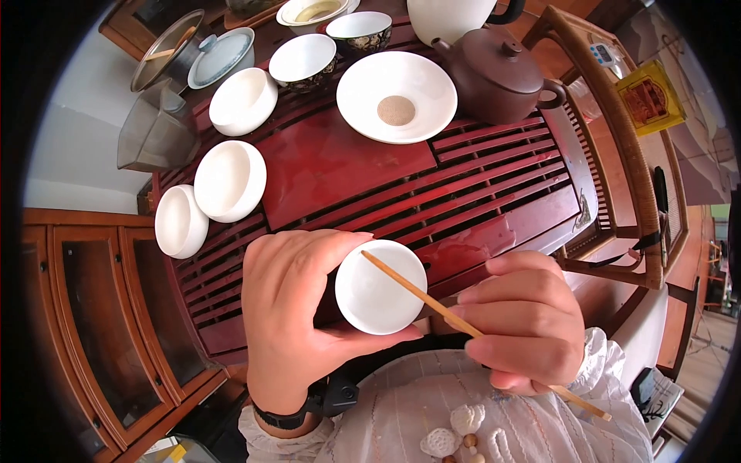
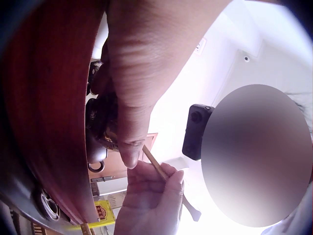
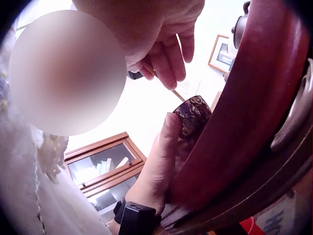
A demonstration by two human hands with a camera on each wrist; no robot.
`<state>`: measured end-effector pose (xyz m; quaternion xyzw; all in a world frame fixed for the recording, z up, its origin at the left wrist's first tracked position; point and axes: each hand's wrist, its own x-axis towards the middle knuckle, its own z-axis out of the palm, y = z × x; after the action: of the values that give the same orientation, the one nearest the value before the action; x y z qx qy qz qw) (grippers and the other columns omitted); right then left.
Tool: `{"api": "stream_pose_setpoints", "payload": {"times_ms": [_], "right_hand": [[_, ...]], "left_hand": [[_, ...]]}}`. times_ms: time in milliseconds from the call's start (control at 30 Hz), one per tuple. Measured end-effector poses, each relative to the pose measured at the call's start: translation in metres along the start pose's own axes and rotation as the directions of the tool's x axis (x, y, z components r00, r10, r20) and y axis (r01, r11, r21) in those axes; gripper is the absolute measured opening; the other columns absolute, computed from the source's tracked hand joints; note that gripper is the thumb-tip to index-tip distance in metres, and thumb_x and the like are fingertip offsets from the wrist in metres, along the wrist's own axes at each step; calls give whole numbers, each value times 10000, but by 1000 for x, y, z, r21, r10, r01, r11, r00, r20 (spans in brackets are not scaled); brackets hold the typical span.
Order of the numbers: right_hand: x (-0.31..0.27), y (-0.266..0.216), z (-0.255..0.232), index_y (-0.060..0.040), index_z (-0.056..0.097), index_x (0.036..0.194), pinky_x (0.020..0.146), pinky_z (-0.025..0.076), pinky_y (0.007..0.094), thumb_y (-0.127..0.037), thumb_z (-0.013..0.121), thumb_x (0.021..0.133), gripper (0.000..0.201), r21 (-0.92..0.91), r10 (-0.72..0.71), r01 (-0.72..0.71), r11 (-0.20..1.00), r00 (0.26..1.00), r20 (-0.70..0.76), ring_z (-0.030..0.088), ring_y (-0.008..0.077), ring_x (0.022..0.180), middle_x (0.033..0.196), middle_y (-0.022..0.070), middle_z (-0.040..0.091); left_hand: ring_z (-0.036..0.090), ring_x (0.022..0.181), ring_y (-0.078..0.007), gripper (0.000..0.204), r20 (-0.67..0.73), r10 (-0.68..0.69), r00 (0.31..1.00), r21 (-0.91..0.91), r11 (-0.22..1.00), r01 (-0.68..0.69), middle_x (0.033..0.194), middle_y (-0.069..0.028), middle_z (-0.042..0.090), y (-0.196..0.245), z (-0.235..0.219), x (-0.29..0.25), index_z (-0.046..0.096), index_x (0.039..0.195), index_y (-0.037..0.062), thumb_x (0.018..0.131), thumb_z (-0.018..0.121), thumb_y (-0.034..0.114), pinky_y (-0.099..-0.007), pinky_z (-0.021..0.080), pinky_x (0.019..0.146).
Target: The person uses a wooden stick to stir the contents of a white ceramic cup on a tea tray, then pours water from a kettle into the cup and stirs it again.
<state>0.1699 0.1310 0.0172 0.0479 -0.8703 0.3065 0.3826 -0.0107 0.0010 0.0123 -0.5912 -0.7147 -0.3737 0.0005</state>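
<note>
My left hand (image 1: 289,309) grips a small cup (image 1: 380,297), white inside, above the near edge of the red slatted tray; fingers lie on its far side, the thumb on the near side. In the right wrist view the outside of the cup (image 3: 194,115) is dark and patterned. Between the fingers and thumb of my right hand (image 1: 529,320) is a thin wooden stick (image 1: 409,285). The stick's tip lies over the cup's far left rim in the head view; whether it touches cannot be told. The left wrist view shows the right hand (image 2: 154,200) pinching the stick.
On the tray (image 1: 340,166) stand a wide white bowl (image 1: 440,89) with a strainer, a brown teapot (image 1: 498,73), a white cup (image 1: 230,181) among several others, and a clear pitcher (image 1: 158,131). A white kettle (image 1: 448,19) stands behind. A rattan chair (image 1: 637,154) is at the right.
</note>
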Motion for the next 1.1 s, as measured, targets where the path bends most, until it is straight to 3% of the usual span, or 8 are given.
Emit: {"api": "stream_pose_setpoints", "payload": {"times_ms": [433,500,567,633,733,767,833,1100], "right_hand": [[0,-1,-2,-31,641,953,759,526,421,-219,744,777,277,17,35,-35,999,999,15,622,250,752,851,109,660],[1,-4,-2,-74,588,932,832,478,463,-281,510,982,227,-32,134,-132,991,985,105,666,255,803,846,95,685],[1,-4,-5,-73,592,918,831,472,465,-281,510,979,232,46,146,-153,987,980,136,665,255,791,829,93,685],[1,-2,-6,-72,595,903,830,466,467,-282,509,976,238,124,154,-176,977,974,168,664,254,780,813,92,685],[-2,1,-5,-71,590,900,824,456,450,-296,484,990,265,78,134,-137,988,990,37,656,252,755,777,95,683],[-3,3,-6,-71,590,900,824,456,450,-296,484,990,265,78,134,-137,988,990,37,656,252,755,777,95,683],[-6,8,-7,-45,644,958,792,496,426,-272,661,889,239,94,9,-4,996,998,-62,630,260,764,862,103,682],[-1,5,-6,-60,640,986,805,498,434,-296,669,883,259,32,30,-30,999,1000,3,628,258,814,896,96,689]], "left_hand": [[625,820,-233,696,0,23,1000,1,1000,-23,922,-22,678,0,1,2,637,1022,93,458,915,392,-372,413,759],[625,818,-231,696,11,26,1000,7,1000,-27,922,-22,678,-1,0,1,637,1023,93,460,915,393,-372,412,756],[592,863,-284,775,51,44,998,39,998,-46,926,-79,652,-2,-1,-1,639,1024,53,395,927,402,-394,433,797],[593,860,-283,774,49,42,998,39,998,-44,927,-79,653,-2,0,0,639,1024,53,394,927,398,-395,430,799],[594,858,-283,767,56,33,998,35,999,-34,927,-79,654,-1,-1,0,639,1024,54,396,926,387,-397,424,803],[594,859,-283,762,65,25,998,31,999,-27,926,-79,654,0,-2,0,639,1025,54,398,925,380,-397,422,805],[593,860,-283,763,61,27,998,32,999,-29,927,-80,653,-1,-1,0,638,1026,55,398,925,379,-396,421,804],[590,863,-280,768,45,24,999,30,999,-25,940,-80,652,0,0,-2,637,1030,54,398,927,382,-394,424,802]]}}
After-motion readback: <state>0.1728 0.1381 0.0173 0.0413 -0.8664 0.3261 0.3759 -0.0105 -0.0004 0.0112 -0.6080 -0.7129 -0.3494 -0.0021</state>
